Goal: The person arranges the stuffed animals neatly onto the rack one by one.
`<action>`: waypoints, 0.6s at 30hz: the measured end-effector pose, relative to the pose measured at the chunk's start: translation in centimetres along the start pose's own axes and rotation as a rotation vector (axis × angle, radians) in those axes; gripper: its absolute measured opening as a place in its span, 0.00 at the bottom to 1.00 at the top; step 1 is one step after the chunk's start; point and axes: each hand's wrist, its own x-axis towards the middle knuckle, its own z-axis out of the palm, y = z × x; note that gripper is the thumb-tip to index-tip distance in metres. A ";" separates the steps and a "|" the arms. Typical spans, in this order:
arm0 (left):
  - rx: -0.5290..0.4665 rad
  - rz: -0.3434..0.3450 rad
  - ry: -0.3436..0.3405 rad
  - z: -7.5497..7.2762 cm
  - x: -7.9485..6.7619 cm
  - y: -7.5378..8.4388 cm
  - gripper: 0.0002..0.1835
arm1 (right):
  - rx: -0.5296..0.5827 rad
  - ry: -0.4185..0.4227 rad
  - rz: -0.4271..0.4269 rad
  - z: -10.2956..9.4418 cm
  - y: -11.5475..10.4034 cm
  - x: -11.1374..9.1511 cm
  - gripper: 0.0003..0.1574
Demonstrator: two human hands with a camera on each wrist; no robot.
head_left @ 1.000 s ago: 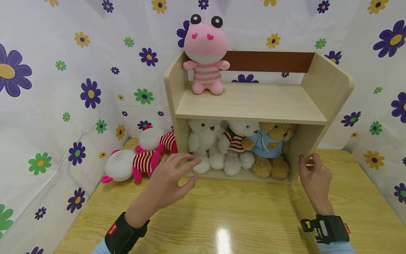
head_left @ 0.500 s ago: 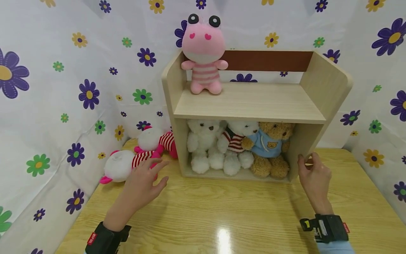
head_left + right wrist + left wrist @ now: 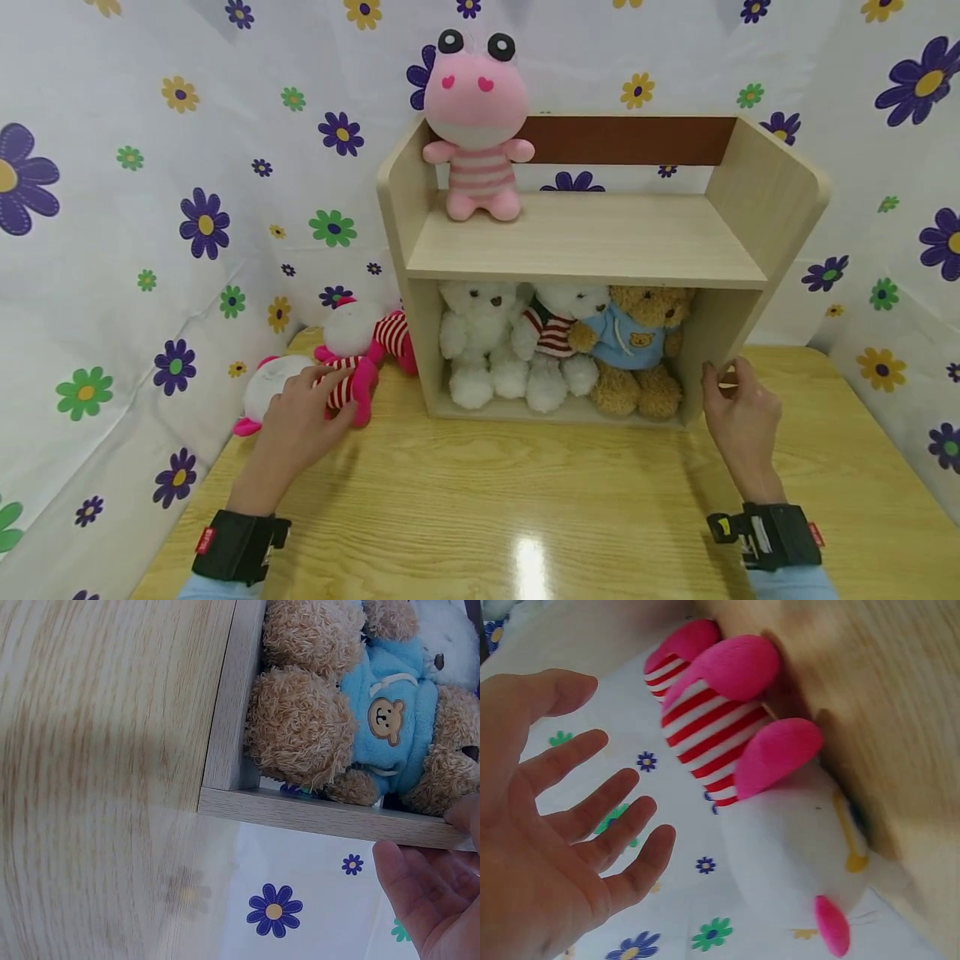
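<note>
My left hand [image 3: 296,429] is over the nearer of two plush dolls lying left of the shelf. That doll [image 3: 272,383] has a white head, pink limbs and a red-and-white striped body. In the left wrist view the fingers of the hand [image 3: 540,862] are spread and loosely bent beside the doll [image 3: 712,742], with a gap between them. Behind it lies a similar doll [image 3: 351,329]. My right hand [image 3: 744,425] pinches the front edge of the small wooden shelf's [image 3: 585,242] right side panel; the right wrist view shows thumb and fingers on either side of the panel [image 3: 330,816].
A pink plush toy [image 3: 480,108] with big eyes sits on the upper shelf's left end. Below sit a white bear [image 3: 483,333], a white bear in a striped top [image 3: 555,333] and a brown bear in a blue hoodie [image 3: 637,346]. All stands on a wooden table [image 3: 450,500].
My left hand has moved leftward from in front of the shelf's lower left corner to over the nearer striped doll. The right hand stays on the shelf's side panel.
</note>
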 end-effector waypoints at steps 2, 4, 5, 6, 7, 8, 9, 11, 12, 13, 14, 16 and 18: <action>0.009 -0.037 -0.031 0.3 0.4 -0.2 0.26 | 0.009 0.005 -0.009 0.0 0.1 0.1 0.10; 0.018 -0.077 -0.073 0.7 0.9 -0.4 0.29 | 0.009 0.011 -0.013 0.0 0.1 0.2 0.11; 0.026 -0.098 -0.093 1.0 1.2 -0.5 0.30 | 0.008 0.013 -0.012 0.0 0.1 0.2 0.11; 0.035 -0.117 -0.114 1.2 1.4 -0.7 0.32 | 0.006 0.015 -0.010 0.0 0.1 0.2 0.11; 0.042 -0.136 -0.134 1.5 1.7 -0.8 0.33 | 0.005 0.016 -0.007 0.0 0.1 0.2 0.10; 0.048 -0.155 -0.154 1.8 1.8 -0.9 0.35 | 0.004 0.015 -0.005 0.1 0.1 0.2 0.10; 0.056 -0.172 -0.171 2.0 2.0 -1.0 0.36 | 0.002 0.014 -0.003 0.1 0.1 0.2 0.10; 0.070 -0.202 -0.196 2.4 2.2 -1.2 0.39 | -0.002 0.010 -0.002 0.1 0.1 0.1 0.10; 0.074 -0.214 -0.207 2.6 2.3 -1.3 0.40 | -0.003 0.007 -0.001 0.1 0.1 0.1 0.09; 0.079 -0.225 -0.214 2.8 2.3 -1.3 0.41 | -0.004 0.004 0.001 0.1 0.1 0.1 0.09; 0.087 -0.233 -0.219 2.9 2.4 -1.3 0.42 | -0.006 0.001 0.000 0.1 0.1 0.0 0.09; 0.097 -0.249 -0.223 3.1 2.4 -1.2 0.44 | -0.009 -0.003 0.000 0.1 0.1 0.0 0.09; 0.102 -0.269 -0.222 3.2 2.2 -1.0 0.44 | -0.004 -0.009 0.000 0.1 0.0 0.0 0.09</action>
